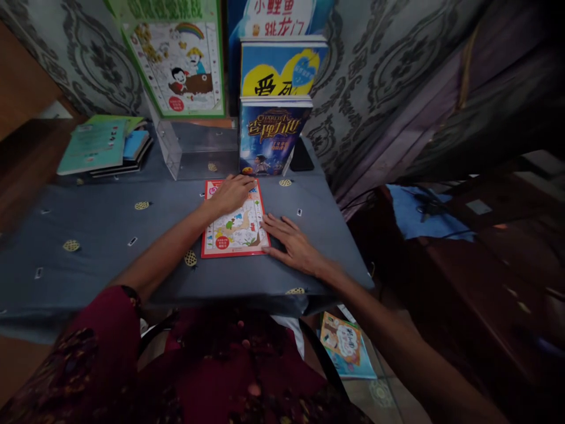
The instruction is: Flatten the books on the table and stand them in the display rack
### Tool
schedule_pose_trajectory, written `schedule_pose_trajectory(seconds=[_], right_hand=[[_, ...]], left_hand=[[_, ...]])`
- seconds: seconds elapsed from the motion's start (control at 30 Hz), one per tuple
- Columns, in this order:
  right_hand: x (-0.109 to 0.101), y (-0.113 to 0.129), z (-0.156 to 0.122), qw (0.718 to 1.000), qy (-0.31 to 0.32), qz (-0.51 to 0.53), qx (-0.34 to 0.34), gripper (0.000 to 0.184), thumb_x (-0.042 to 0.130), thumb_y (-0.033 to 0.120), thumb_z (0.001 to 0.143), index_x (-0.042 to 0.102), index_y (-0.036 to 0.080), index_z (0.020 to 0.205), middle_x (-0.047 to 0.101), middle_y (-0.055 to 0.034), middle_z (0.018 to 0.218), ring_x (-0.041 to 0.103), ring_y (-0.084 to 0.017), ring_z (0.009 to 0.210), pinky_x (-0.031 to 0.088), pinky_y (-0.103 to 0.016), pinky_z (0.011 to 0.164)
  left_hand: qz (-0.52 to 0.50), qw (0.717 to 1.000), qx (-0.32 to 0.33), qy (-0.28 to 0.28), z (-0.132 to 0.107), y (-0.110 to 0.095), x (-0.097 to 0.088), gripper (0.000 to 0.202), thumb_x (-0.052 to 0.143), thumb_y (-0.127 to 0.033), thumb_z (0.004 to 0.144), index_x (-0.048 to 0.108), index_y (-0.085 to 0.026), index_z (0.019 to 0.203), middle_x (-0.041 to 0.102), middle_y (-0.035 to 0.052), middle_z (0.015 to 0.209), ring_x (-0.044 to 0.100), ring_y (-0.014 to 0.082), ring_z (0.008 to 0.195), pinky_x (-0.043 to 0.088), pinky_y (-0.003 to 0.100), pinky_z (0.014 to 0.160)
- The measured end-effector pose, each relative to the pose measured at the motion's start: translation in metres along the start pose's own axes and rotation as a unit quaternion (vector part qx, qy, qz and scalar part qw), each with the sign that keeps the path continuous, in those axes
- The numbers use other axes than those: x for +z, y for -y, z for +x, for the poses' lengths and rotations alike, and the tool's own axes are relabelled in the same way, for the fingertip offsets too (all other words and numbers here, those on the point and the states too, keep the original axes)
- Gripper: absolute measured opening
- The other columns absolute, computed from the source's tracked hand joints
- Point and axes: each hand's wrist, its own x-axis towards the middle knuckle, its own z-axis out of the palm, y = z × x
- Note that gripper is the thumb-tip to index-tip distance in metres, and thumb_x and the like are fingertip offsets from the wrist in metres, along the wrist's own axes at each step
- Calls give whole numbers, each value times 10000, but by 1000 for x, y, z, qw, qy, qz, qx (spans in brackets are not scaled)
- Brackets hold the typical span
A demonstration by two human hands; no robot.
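Observation:
A red-bordered picture book (241,227) lies closed on the blue-grey tablecloth in front of me. Across its upper part rests my left hand (233,193), fingers stretched out to the right and covering some of the title. My right hand (289,242) lies flat at the book's right edge, fingers spread, the tips touching or just over that edge. Just beyond the book, a clear acrylic stand (194,162) holds a dark blue book (271,135), a blue and yellow book (282,65) behind it and a large green book (180,70) at the left.
Several thin books (95,150) are piled at the table's back left. A black phone (302,158) lies right of the stand. Below the table's right front edge, books (346,347) sit near the floor. Patterned curtains (379,76) hang behind; a blue cloth (415,215) lies right.

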Motion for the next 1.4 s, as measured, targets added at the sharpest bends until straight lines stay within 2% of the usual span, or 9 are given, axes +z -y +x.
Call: schedule_pose_trajectory(seconds=[0.1,0.2,0.43,0.53,0.63,0.87,1.03,1.2,1.4], right_hand=[[0,-2,-9,1000,-2,23,-7,601,512,529,978,438,236,1497,453,-119,1548,361,-278,1467,272,-586,1195],[1,-3,-11,999,-11,38,-2,624,563,529,953,425,270,1503,473,-100,1539,384,-280,1454,274,-592,1195],[7,-7,-15,996,-58,59,42,856,638,554,895,213,287,1589,448,-114,1549,436,-320,1414,389,-559,1152],[9,-10,-16,996,-59,59,34,830,637,545,901,228,307,1583,459,-108,1540,446,-321,1405,396,-555,1150],[10,-13,-15,996,-73,57,-7,776,623,540,914,289,277,1564,491,-121,1514,448,-300,1405,395,-540,1154],[6,-12,-13,998,-45,22,-26,599,637,462,930,469,279,1474,521,-100,1501,432,-279,1425,341,-578,1175],[2,-7,-11,999,-33,13,-11,571,673,439,909,511,317,1443,527,-75,1495,452,-290,1410,350,-598,1166],[3,-8,-10,1000,-23,19,-3,565,668,421,918,497,337,1449,498,-59,1517,440,-301,1417,331,-632,1168],[0,-4,-12,1000,-23,-12,-13,548,619,461,942,509,267,1443,511,-102,1505,415,-311,1433,327,-641,1165]], left_hand=[[-6,1000,-2,-2,-4,-5,-1,410,418,-103,957,603,-158,1318,609,138,1388,566,278,1261,433,474,1027],[-41,999,35,-1,-16,-14,-2,406,422,-123,954,616,-177,1307,632,111,1365,565,252,1279,430,456,1056],[-121,983,135,44,-70,-56,-18,406,452,-157,966,600,-231,1337,582,82,1440,534,226,1331,374,464,1121],[-142,973,164,73,-88,-71,-25,449,466,-145,963,561,-305,1372,564,40,1462,490,209,1376,318,495,1163],[-146,969,182,75,-98,-78,-26,498,482,-115,945,519,-299,1406,547,33,1479,460,187,1402,301,471,1188],[-87,978,176,71,-111,-86,-26,498,473,-93,946,484,-220,1427,531,82,1490,433,194,1425,279,444,1218],[-46,986,150,63,-152,-83,-34,624,486,-42,883,400,-170,1488,487,117,1521,405,226,1446,308,448,1211],[-28,994,102,28,-198,-65,-40,668,479,-15,855,404,-187,1496,503,101,1511,415,227,1441,380,420,1182],[-51,996,71,-34,-220,-52,-40,571,477,-38,900,480,-214,1444,612,108,1395,531,230,1343,516,421,1065]])
